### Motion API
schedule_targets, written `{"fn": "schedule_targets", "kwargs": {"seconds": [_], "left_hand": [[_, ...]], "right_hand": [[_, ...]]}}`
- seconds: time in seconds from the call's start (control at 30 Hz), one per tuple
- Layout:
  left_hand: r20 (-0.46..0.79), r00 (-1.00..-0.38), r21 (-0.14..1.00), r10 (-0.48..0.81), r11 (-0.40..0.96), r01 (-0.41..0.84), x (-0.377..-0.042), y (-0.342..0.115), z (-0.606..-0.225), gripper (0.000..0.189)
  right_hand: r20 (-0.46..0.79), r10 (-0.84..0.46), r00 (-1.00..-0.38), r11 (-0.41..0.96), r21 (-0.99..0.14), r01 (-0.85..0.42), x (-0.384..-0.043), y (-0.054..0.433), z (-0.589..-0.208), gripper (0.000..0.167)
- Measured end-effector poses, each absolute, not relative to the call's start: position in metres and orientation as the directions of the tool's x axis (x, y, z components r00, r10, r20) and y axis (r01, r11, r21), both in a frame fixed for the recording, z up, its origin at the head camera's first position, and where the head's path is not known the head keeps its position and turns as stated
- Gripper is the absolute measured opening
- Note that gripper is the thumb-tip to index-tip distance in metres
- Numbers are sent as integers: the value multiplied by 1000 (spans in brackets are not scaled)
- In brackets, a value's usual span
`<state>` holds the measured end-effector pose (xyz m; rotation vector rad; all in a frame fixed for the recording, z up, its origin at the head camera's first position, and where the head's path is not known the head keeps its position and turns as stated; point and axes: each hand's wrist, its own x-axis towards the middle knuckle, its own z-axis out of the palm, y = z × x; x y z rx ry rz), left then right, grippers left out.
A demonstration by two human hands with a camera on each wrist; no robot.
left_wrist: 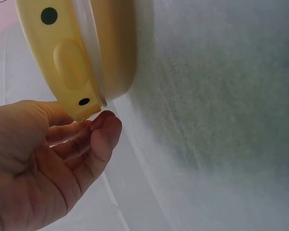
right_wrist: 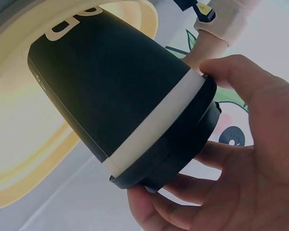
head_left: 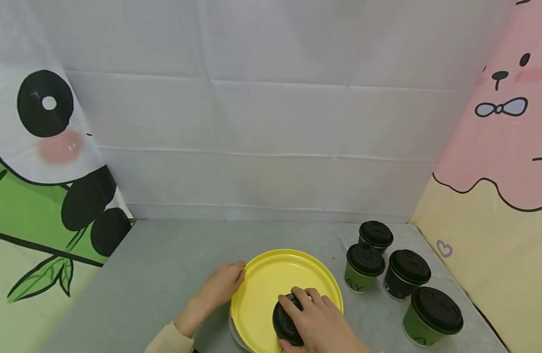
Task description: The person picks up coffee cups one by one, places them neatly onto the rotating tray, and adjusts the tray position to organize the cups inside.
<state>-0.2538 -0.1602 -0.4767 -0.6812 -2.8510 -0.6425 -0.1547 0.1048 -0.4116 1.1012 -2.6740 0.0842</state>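
Nearest, the right hand [head_left: 318, 322] had its grip closed about the lid [right_wrist: 171, 139] of a black cup [right_wrist: 118, 89], thumb at one side of the rim, fingers at the other. Cup: matte dark body, narrower toward the base, a pale band just under the lid, large pale lettering near the bottom; lid black and stepped. It was over the near part of a round yellow tray [head_left: 262, 294]; whether its base touched could not be told. Tray: plain, smooth, low raised rim; outer side with black dots and an oval bump, a whitish layer beneath. Left hand [head_left: 222, 283], pale sleeve [head_left: 170, 339] at the wrist, had its grip curled on the tray's left rim. To the right on the grey surface [head_left: 165, 269], four black-lidded cups stood upright: nearest a wide green cup [head_left: 423, 323], then a dark cup [head_left: 394, 284], a smaller green cup [head_left: 358, 279] with dark lettering, and a rear cup [head_left: 375, 234], body mostly hidden. Farthest, a creased white sheet [head_left: 271, 117], between a panda drawing [head_left: 54, 162] and a pink bear drawing [head_left: 496, 147].
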Motion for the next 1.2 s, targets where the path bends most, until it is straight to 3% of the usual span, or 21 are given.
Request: {"fn": "schedule_targets", "kwargs": {"seconds": [0.13, 0.3, 0.53, 0.83, 1.2], "left_hand": [[244, -885, 356, 397, 812, 462, -255, -159, -476, 23], [295, -876, 328, 383, 820, 469, -259, -155, -477, 11], [411, -821, 195, 397, 841, 505, -266, -146, -483, 7], [421, -815, 208, 398, 832, 514, -267, -144, -483, 3], [440, -816, 226, 374, 834, 504, -267, -148, -491, 5]], "right_hand": [[281, -685, -672, 714, 77, -696, -152, 103, -416, 61], [282, -670, -687, 732, 98, -674, -150, 102, -417, 61], [264, -651, -711, 752, 95, -653, -147, 102, -418, 61], [260, -632, -730, 767, 74, -637, -146, 102, -420, 63], [325, -634, -702, 762, 109, -638, -152, 109, -426, 65]]}}
